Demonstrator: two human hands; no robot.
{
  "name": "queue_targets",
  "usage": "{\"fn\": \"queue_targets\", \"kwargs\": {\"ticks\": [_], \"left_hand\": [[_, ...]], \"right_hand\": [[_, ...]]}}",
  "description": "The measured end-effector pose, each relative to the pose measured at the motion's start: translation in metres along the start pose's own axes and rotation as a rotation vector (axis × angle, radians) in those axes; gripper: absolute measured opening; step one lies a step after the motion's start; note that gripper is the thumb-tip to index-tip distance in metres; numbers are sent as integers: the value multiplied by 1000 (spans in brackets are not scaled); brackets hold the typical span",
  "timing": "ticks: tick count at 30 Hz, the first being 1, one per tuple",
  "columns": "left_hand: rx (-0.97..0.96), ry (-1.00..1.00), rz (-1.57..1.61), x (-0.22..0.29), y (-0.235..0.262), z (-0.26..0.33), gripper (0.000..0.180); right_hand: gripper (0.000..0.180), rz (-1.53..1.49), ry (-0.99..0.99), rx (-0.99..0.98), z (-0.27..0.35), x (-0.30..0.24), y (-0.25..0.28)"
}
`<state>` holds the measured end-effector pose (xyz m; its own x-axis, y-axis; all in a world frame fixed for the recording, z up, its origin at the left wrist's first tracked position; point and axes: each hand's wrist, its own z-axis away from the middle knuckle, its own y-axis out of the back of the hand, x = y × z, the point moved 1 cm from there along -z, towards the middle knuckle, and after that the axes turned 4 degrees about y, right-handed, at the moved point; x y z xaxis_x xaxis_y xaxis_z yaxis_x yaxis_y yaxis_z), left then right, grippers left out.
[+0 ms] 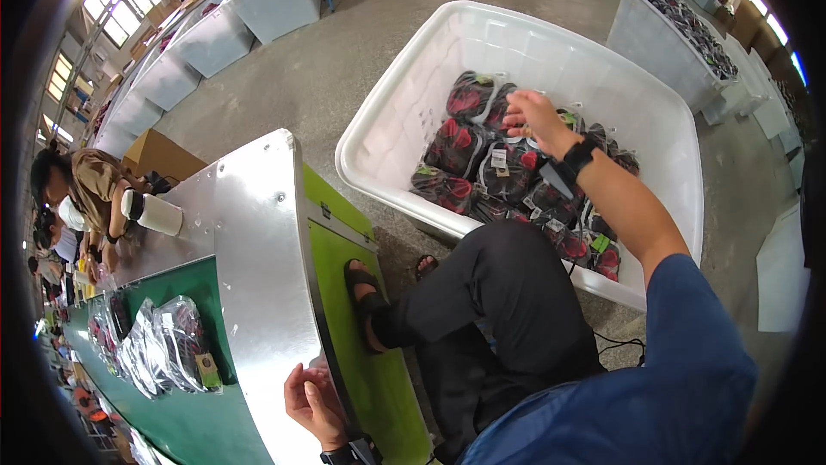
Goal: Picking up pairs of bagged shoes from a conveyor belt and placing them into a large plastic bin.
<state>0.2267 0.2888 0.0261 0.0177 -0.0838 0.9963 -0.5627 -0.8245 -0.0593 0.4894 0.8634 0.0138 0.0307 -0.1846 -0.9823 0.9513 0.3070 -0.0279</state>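
My right hand (537,119) is over a large white plastic bin (391,95), with its fingers loosely extended and apart and nothing visible in them. Below it, inside the bin, lie several clear plastic bags (506,174) packed with dark-and-red items that look like shoes, some with tags. My left hand (315,406) is by the edge of the metal table top (267,284), its fingers half curled and holding nothing I can see. Several more clear bags (182,340) with dark contents rest on the green conveyor belt (225,422) to the left.
Green panels (344,293) form the side of the metal table, beside my foot. A white cylindrical container (155,211) lies near a co-worker (101,190) at the far left. More white bins (275,5) line the back left, and another full bin (667,43) stands at the back right.
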Motion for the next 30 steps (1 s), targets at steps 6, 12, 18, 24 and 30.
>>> {"fn": "queue_targets", "kwargs": {"ticks": [6,12,18,24,30], "left_hand": [[22,35,24,5,6,0,35],[79,204,232,19,24,14,30],[265,-98,-555,19,60,-49,38],[598,-309,-1283,34,191,-113,52],[790,194,-1416,33,282,-192,69]], "right_hand": [[35,92,11,-544,113,-37,-67],[36,549,594,-926,210,-49,-113],[38,579,613,-776,212,-42,-100],[39,624,637,-813,209,-40,-113],[38,636,667,-776,213,-42,-112]]}}
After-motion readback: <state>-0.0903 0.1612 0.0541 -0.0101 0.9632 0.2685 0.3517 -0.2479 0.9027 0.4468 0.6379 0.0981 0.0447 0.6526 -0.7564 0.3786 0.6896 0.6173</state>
